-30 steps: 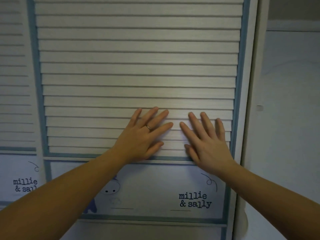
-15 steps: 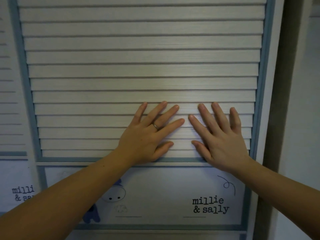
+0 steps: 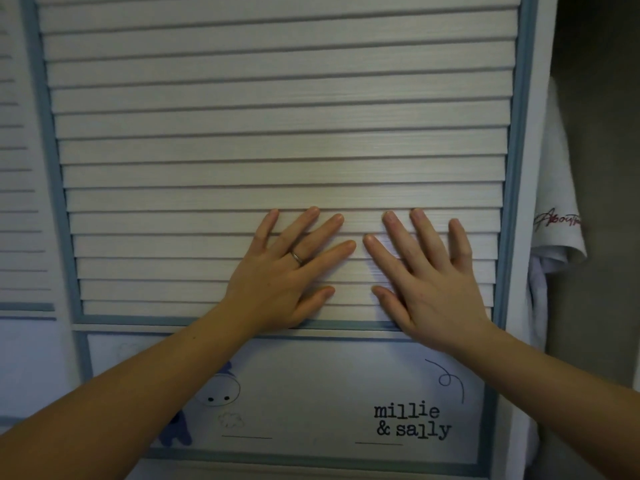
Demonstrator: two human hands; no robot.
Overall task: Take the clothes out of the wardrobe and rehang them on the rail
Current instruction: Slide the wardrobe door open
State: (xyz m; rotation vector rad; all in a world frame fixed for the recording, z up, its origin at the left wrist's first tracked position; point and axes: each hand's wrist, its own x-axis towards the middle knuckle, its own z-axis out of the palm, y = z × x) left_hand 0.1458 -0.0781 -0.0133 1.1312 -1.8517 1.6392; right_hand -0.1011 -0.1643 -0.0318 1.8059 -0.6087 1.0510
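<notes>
Pressing flat with fingers spread, the right hand (image 3: 429,282) and left hand (image 3: 291,275) lie on the slatted door (image 3: 277,133), the right nearer the opening where a white shirt (image 3: 554,202) hangs, beyond the door's right edge.

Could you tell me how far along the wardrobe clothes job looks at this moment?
Barely begun. Done: a gap has opened beside the louvred door, showing a white T-shirt hanging inside. In hand: the left hand and right hand press flat on the slats, holding nothing. Left: taking out every garment and rehanging it; no rail is visible.
</notes>
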